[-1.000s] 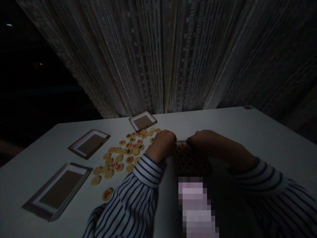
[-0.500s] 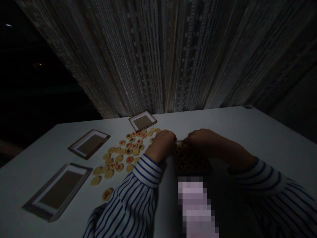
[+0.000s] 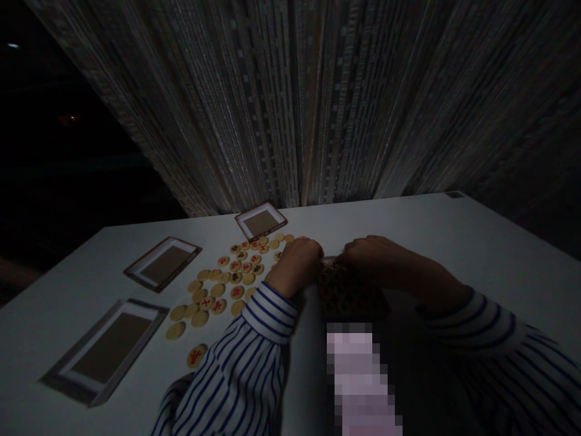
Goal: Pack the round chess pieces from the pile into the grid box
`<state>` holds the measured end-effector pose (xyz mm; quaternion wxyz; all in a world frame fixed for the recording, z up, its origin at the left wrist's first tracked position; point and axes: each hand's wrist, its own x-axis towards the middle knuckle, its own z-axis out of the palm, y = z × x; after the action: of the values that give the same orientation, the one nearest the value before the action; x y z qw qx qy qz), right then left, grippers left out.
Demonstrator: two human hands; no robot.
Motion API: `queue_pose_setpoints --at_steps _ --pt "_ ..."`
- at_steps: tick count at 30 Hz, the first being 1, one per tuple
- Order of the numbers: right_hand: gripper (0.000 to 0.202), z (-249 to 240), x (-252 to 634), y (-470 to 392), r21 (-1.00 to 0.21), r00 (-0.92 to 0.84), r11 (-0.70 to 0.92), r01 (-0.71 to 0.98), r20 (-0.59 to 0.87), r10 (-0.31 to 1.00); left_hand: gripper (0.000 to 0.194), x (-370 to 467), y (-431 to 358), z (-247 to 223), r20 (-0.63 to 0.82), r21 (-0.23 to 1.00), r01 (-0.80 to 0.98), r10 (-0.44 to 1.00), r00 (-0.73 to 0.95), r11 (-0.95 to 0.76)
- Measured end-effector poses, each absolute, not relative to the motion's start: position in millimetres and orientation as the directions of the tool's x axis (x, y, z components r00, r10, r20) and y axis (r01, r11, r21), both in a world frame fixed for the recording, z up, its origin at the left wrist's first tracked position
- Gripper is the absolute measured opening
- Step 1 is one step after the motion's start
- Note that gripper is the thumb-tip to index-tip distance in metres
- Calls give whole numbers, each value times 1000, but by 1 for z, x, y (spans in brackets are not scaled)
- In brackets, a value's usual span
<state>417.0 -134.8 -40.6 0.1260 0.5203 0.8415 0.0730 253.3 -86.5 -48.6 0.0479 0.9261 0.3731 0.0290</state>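
Several round wooden pieces (image 3: 236, 292) with red or black characters, some blank side up, lie scattered on the white table left of centre. My left hand (image 3: 299, 260) is closed at the right edge of this spread, its fingertips hidden from view. Just to its right, a dark box (image 3: 351, 307) holds rows of similar pieces in deep shadow. Above the box's far edge is my right hand (image 3: 374, 254), fingers curled inward near a piece at the far left corner. What either hand grips is too dark to make out.
Three shallow rectangular trays or lids stand on the table (image 3: 454, 242): one near left (image 3: 113, 348), one mid left (image 3: 166, 264), one at the back (image 3: 261, 223). A striped curtain (image 3: 299, 109) hangs behind the far edge. A pixelated patch covers the lower middle.
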Motion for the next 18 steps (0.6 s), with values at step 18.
queue_pose_setpoints --at_steps 18 --pt "24 -41 418 -134 236 -444 464 854 -138 886 26 255 -88 -46 -19 106 696 699 715 -710"
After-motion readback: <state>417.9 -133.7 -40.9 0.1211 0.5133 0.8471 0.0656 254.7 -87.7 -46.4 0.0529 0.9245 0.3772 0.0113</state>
